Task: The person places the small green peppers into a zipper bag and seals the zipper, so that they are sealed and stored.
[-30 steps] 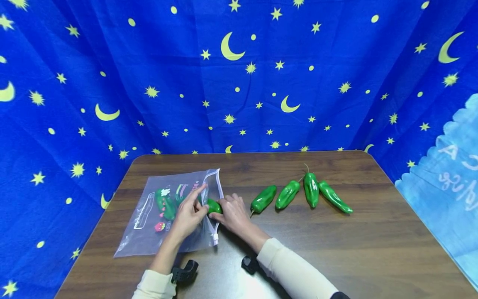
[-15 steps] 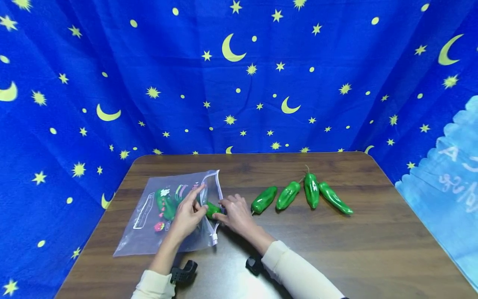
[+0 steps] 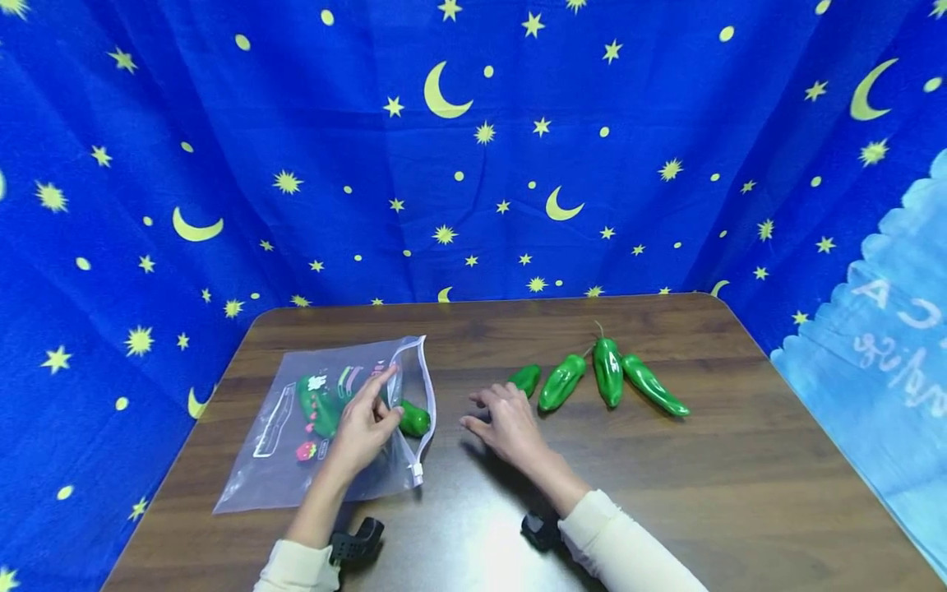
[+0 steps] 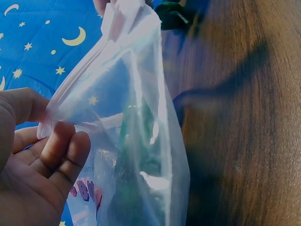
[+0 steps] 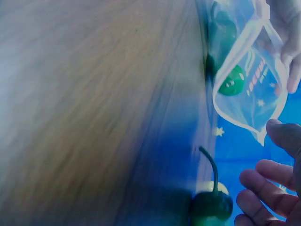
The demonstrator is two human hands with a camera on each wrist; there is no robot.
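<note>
A clear zip bag (image 3: 251, 485) with printed pictures lies on the left of the table, its mouth facing right. Thumb and fingers of my left hand (image 3: 362, 427) pinch the bag's upper lip and hold the mouth apart, as the left wrist view shows at the plastic edge (image 4: 51, 120). One green pepper (image 3: 414, 419) lies just inside the mouth; another green pepper (image 3: 316, 415) shows through the plastic deeper in. My right hand (image 3: 510, 423) holds nothing, fingers loosely bent, beside a green pepper (image 3: 527, 378) that it partly covers. That pepper's curved stem (image 5: 214, 167) shows in the right wrist view.
Three more green peppers lie in a row farther right: one pepper (image 3: 562, 383), an upright-lying pepper (image 3: 608, 374) and a slimmer pepper (image 3: 654, 386). A white slider (image 3: 418, 472) sits at the bag's near corner. A blue star-patterned curtain (image 3: 503, 164) stands behind the wooden table (image 3: 703, 493).
My right hand has let go of the pepper at the bag's mouth and moved right, to the nearest loose pepper. My left hand keeps its pinch on the bag.
</note>
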